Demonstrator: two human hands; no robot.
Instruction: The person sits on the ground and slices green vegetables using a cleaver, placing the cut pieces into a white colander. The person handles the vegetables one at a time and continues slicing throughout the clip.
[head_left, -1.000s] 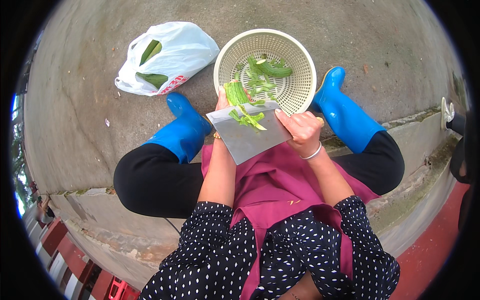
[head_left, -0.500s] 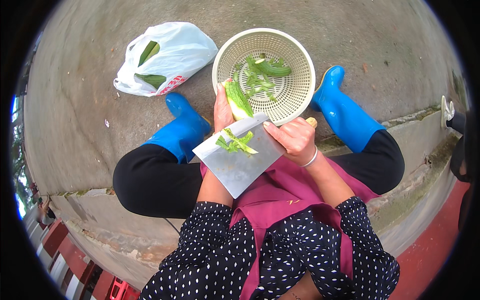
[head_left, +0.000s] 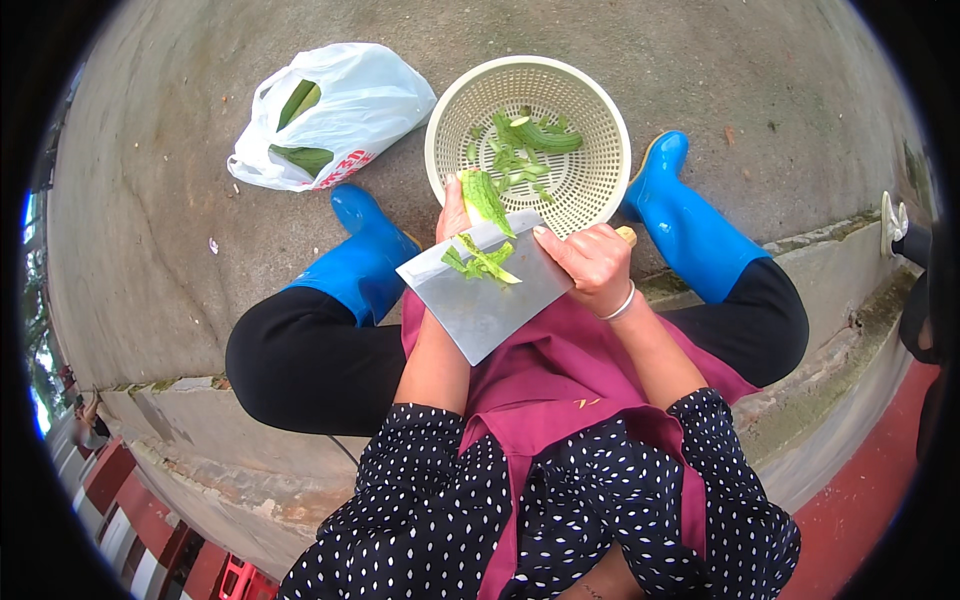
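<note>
Left hand (head_left: pixel 455 212) wrapped around gourd (head_left: pixel 485 196) above basket (head_left: pixel 528 140); right hand (head_left: pixel 592 266) clamped on cleaver (head_left: pixel 480 300), green scrapings riding the blade. Probably light, firm, slippery inside; best held mid-length.

Bitter gourd (head_left: pixel 486 197): green, ridged, elongated; held upright-tilted in the left hand (head_left: pixel 453 215), its lower end met by the cleaver's edge, above the near rim of the basket.

Cleaver (head_left: pixel 487 290): broad rectangular steel blade, held nearly flat, face up, by the right hand (head_left: pixel 590 265); pale handle end seen past the fist. Thin green shavings (head_left: pixel 482 262) are carried on the blade's upper face.

Basket (head_left: pixel 590 110): round, cream, perforated plastic, set on the concrete between the boots; green gourd pieces (head_left: pixel 535 140) are contained.
</note>
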